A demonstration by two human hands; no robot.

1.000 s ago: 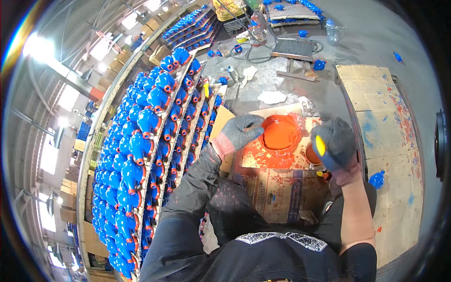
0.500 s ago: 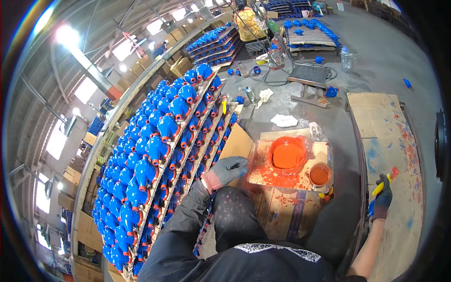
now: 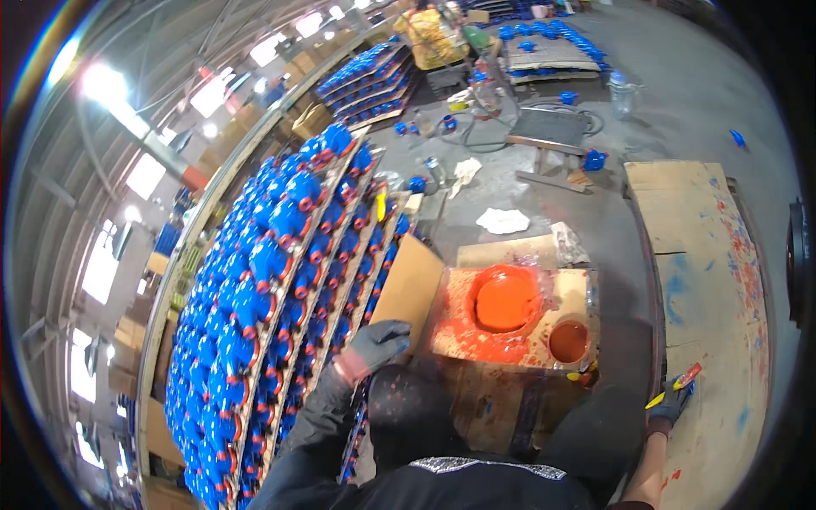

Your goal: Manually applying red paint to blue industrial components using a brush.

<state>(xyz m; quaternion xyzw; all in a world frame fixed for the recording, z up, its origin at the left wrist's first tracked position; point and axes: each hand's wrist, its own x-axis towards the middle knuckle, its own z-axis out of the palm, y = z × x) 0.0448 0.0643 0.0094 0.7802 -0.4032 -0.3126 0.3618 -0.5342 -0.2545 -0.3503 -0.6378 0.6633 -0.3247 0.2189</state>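
Blue, glossy: rounded pieces with red-orange rims (image 3: 234, 348), many, in slanting tiers to the left of and beyond the left grip; apparently packed close to save floor space.
Tan cardboard: long, low worktop (image 3: 701, 297), spotted red and blue, beneath and ahead of the right grip; its covering seems meant to catch drips.
Tan flat board, red-splashed (image 3: 575, 289), ahead of and between the two grips.
Plain tan cardboard panel (image 3: 414, 285), just ahead of the left grip; contact cannot be told.
Round basin, thickly coated orange-red (image 3: 508, 270), with orange-red paint (image 3: 503, 304) inside; ahead and right of the left grip, probably central for easy reach.
Left grip, dark grey glove, pink cuff (image 3: 380, 342): slack, fingers half bent, nothing seen in it.
Right grip, dark grey glove (image 3: 670, 406): closed around the brush listed below.
Round cup, red-brown inside (image 3: 568, 360); ahead and left of the right grip.
Slim paintbrush, yellow handle, red-coated end (image 3: 682, 385): in the right grip, coated end forward of the fingers, likely to spare the glove.
Small blue edge (image 3: 690, 389): just beside the right grip; whether held, cannot tell.
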